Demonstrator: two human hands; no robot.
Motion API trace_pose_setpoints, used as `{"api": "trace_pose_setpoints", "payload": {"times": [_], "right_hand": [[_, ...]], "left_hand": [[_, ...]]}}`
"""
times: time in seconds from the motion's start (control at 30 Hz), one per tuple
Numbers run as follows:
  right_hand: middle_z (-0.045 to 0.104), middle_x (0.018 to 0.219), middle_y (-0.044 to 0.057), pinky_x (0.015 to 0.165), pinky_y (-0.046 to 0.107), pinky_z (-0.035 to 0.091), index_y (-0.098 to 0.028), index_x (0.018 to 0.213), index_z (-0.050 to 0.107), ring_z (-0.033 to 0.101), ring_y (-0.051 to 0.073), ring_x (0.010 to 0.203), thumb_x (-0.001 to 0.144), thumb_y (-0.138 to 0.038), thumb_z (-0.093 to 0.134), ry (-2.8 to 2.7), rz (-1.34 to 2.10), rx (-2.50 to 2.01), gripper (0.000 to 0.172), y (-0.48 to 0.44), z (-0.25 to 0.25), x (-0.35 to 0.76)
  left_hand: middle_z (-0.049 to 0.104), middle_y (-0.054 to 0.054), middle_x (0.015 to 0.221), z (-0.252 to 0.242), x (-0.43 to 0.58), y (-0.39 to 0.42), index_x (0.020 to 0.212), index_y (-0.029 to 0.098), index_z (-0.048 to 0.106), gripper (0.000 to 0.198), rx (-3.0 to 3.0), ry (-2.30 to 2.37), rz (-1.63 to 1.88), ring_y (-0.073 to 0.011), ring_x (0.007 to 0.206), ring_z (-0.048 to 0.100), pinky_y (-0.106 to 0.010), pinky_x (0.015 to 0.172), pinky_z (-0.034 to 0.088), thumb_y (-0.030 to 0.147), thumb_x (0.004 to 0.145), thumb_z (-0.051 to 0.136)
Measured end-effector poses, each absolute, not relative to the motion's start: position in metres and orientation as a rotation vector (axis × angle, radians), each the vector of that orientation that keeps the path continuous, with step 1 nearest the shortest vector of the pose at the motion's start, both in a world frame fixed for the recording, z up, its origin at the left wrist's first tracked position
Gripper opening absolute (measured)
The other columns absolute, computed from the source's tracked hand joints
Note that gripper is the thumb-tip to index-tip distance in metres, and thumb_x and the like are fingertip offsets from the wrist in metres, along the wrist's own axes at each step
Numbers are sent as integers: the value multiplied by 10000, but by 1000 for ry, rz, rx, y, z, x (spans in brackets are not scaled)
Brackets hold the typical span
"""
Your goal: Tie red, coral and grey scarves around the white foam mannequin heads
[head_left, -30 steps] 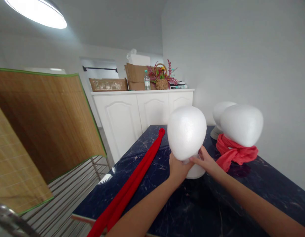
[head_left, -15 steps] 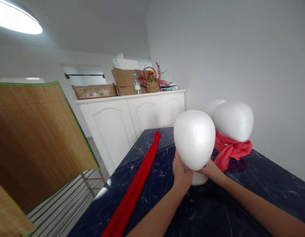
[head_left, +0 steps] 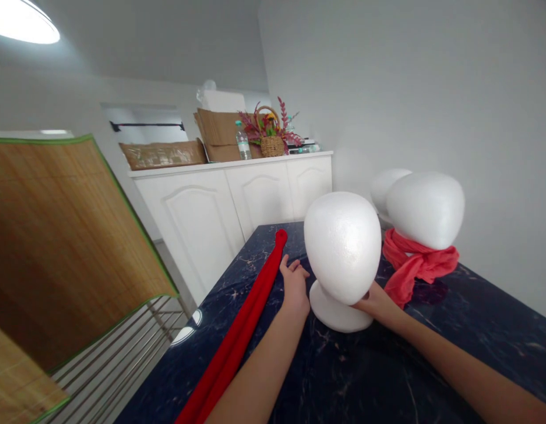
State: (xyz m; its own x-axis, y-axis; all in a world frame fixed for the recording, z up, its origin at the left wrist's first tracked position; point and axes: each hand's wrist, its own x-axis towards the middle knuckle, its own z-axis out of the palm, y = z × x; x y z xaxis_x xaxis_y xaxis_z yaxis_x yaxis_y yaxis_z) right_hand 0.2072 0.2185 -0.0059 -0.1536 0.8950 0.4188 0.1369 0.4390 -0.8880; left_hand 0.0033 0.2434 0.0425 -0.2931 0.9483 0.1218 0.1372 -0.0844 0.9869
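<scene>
Red scarf [head_left: 250, 318] is lying on the surface [head_left: 334, 377], long axis running 7 to 1 o'clock. Left hand [head_left: 295, 278] is sitting nearer, fingers spreading, holding nothing; scarf's far end is lying just beside, at 11 o'clock from them. White head [head_left: 343, 244] is standing at their 2 o'clock. Right hand [head_left: 379, 307] is reaching behind its neck, fingers mostly hiding; can't tell grip.

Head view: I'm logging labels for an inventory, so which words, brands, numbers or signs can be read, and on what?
No text can be read.
Bottle: its label is too small and blurred.
Taped cardboard box: no legible print.
Front white foam head, long red cloth: no visible writing.
</scene>
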Motion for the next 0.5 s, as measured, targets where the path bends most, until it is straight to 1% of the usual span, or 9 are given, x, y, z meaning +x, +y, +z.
{"api": "trace_pose_setpoints", "payload": {"times": [0.07,0.1,0.13,0.2,0.3,0.4,0.47,0.5], "right_hand": [[521,1425,183,1161,598,287,-183,1487,405,434,391,1359,630,-541,860,-1620,859,-920,1034,216,-5,207],[510,1436,188,1162,598,283,-176,1493,397,428,391,1363,638,-549,852,-1622,846,-915,1038,215,-5,206],[499,1446,191,1164,595,281,-171,1496,392,422,389,1369,650,-558,841,-1616,830,-909,1033,214,-5,205],[486,1459,191,1164,584,285,-171,1494,397,418,380,1374,685,-565,814,-1601,811,-898,992,214,-7,203],[513,1435,192,1138,575,335,-169,1471,435,467,379,1336,718,-537,798,-1595,821,-894,913,214,-12,199],[520,1428,196,1101,557,389,-166,1454,453,498,377,1305,722,-448,813,-1619,817,-895,864,215,-16,198],[499,1452,189,1083,537,414,-179,1456,448,496,371,1308,710,-382,826,-1637,789,-901,860,216,-18,197],[495,1457,185,1072,529,426,-186,1451,455,500,369,1304,704,-357,828,-1651,773,-902,853,217,-20,197]], "left_hand": [[533,-142,1359,52,-12,279,1486,198,278,611,1273,1630,1422,-226,1193,598,-406,967,529,130,913,478],[533,-142,1360,56,-20,297,1444,177,371,515,1325,1710,1403,-261,1197,583,-464,978,518,226,953,521],[527,-137,1373,60,-28,314,1393,175,452,463,1391,1791,1378,-280,1215,562,-504,1000,497,298,960,560],[508,-127,1408,63,-43,340,1319,173,542,426,1561,1931,1295,-304,1272,512,-557,1052,443,347,937,618],[466,-123,1466,60,-58,363,1310,175,562,426,1810,2088,1122,-324,1356,435,-596,1116,361,322,919,647],[414,-121,1518,55,-61,377,1342,186,544,448,1995,2190,959,-335,1404,376,-609,1149,307,315,924,639],[410,-117,1521,54,-59,386,1358,194,532,457,2084,2241,862,-339,1400,380,-604,1146,316,328,931,628],[424,-118,1507,56,-58,390,1358,197,530,456,2118,2261,813,-335,1380,406,-597,1133,341,338,934,623]]}}
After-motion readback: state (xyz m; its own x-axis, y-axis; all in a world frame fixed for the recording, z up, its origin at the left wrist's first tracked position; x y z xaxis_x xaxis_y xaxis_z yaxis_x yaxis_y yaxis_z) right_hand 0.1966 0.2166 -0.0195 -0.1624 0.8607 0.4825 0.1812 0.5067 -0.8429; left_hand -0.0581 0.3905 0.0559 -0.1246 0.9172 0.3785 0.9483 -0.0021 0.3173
